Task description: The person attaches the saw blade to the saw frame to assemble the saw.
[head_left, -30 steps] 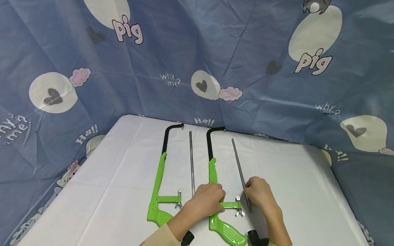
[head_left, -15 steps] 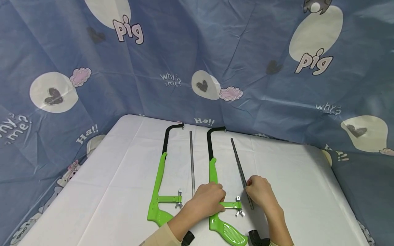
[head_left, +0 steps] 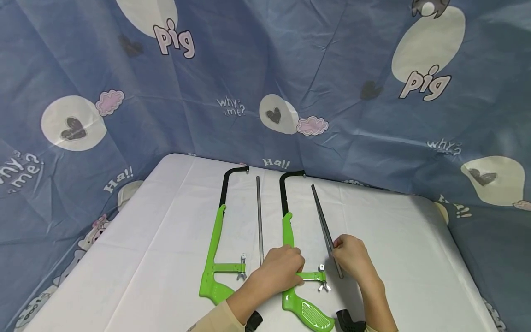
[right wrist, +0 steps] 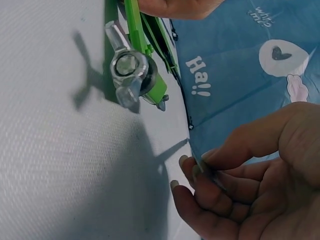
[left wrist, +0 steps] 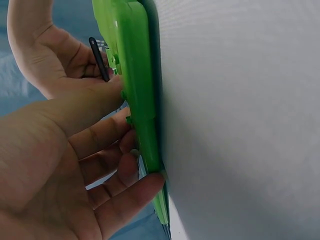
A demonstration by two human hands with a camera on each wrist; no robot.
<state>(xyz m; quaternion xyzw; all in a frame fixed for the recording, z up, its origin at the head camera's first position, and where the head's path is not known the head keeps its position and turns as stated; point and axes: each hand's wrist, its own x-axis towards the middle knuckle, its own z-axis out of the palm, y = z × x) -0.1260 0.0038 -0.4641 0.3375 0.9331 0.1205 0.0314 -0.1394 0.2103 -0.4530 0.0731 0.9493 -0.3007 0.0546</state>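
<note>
My left hand (head_left: 279, 269) grips the right-hand hacksaw frame (head_left: 309, 316) on the white table, at its green middle near the crossbar. In the left wrist view, its thumb and fingers lie along the green frame (left wrist: 135, 65). My right hand (head_left: 353, 258) pinches a grey hacksaw blade (head_left: 320, 210) between thumb and fingertips near its lower end. The left wrist view shows a holed end of this blade (left wrist: 99, 59) sticking out past the right fingers. A wing nut (right wrist: 127, 92) on the crossbar tensioner is close to my right hand. No blade is fitted in this frame.
To the left lie a second green and black hacksaw frame (head_left: 213, 240) and a second blade (head_left: 259, 216), partly hidden by my left hand. A blue printed cloth (head_left: 232, 60) hangs behind the white table (head_left: 137, 249).
My right hand has shifted slightly up and to the right, and the blade's near end has moved the same way. My left hand keeps its grip on the frame.
</note>
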